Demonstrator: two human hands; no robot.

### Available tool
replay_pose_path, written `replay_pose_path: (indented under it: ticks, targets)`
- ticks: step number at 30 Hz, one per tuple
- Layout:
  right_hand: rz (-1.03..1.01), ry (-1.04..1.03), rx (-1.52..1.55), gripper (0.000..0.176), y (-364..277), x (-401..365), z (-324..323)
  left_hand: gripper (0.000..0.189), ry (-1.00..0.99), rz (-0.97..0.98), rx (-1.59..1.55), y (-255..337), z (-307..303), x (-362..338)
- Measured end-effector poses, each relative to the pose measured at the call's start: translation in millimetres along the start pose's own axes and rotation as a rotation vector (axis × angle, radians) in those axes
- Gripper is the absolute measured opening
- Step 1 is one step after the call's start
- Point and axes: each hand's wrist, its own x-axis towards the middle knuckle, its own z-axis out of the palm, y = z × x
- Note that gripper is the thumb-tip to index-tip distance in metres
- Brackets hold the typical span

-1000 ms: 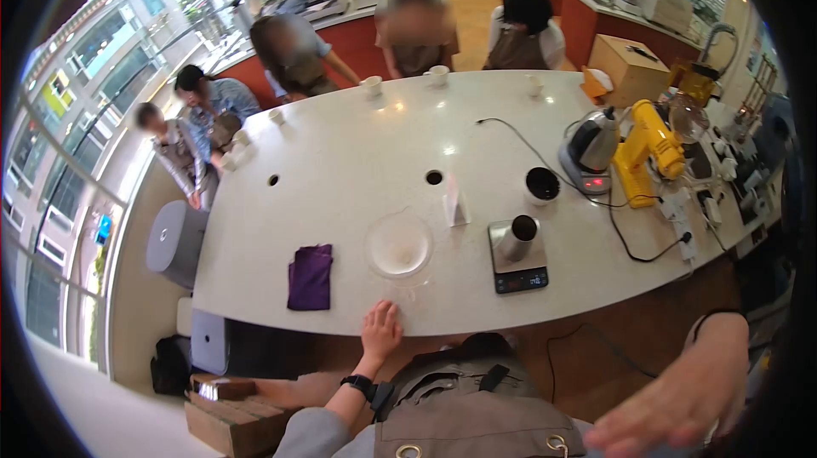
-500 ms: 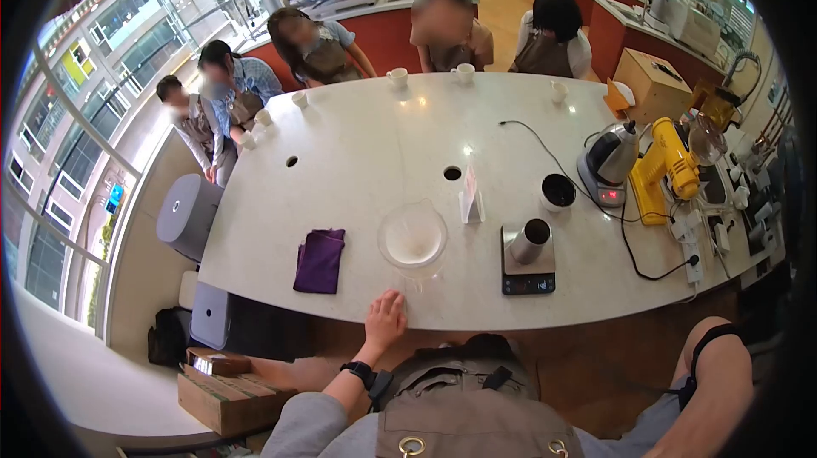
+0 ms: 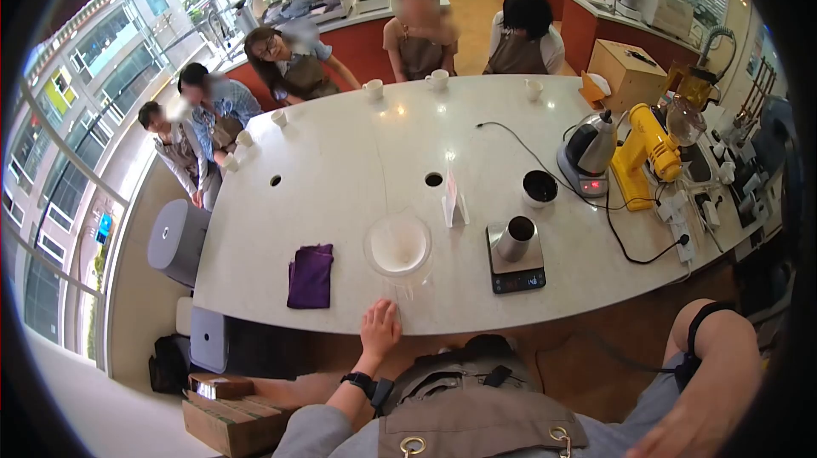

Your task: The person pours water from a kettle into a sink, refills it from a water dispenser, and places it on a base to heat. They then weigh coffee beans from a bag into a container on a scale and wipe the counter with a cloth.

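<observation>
My left hand (image 3: 380,327) rests at the near edge of the white table (image 3: 255,237), fingers loosely bent, with nothing visible in it. Just beyond it stands a clear glass vessel (image 3: 398,243) with a pale round inside. My right hand (image 3: 668,439) is low at the bottom right, blurred and cut off by the frame, so its fingers cannot be made out. Right of the glass vessel, a metal cup (image 3: 516,239) stands on a digital scale (image 3: 517,279) with a lit display. A folded purple cloth (image 3: 310,276) lies to the left.
Behind the scale are a dark-filled bowl (image 3: 539,189), a kettle (image 3: 593,143) on its base and a yellow grinder (image 3: 648,151). A small sign (image 3: 454,204) stands mid-table. Cables cross the right side. Several people stand along the far edge near white cups (image 3: 437,79).
The camera view has shifted, so the table things appear further left. My right hand has come partly into view at the bottom right. My left hand stays at the table edge.
</observation>
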Motion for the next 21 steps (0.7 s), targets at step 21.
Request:
replay_pose_path:
  ticks: [21]
  targets:
    - [-0.065,0.245,0.206,0.022,62.3,109.9,-41.0,0.039,0.020,0.012,-0.055,-8.4,20.1,-7.6]
